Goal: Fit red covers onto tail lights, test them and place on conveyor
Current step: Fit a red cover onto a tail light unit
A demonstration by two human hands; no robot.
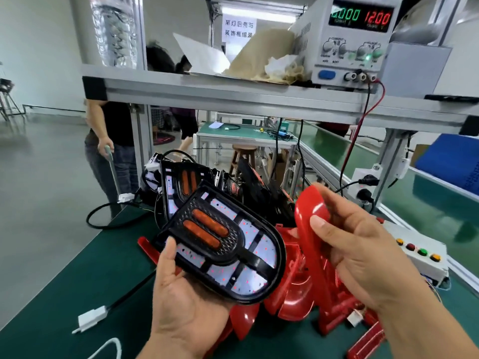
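Note:
My left hand [181, 294] holds a black-framed tail light [223, 244] from below, thumb on its near edge; its face shows two orange bars and white panels with red dots. To its right, my right hand [363, 250] grips a glossy red cover [309, 224] edge-on, held apart from the tail light. More red covers [293, 299] lie heaped on the green table beneath both hands. A stack of further black tail lights [186, 182] with cables stands just behind.
A power supply [355, 40] reading 0.000 and 12.00 sits on the overhead shelf [207, 94], red and black leads hanging down. A push-button box [420, 252] lies at right beside the green conveyor [425, 216]. A white connector [90, 320] lies front left. A person stands behind left.

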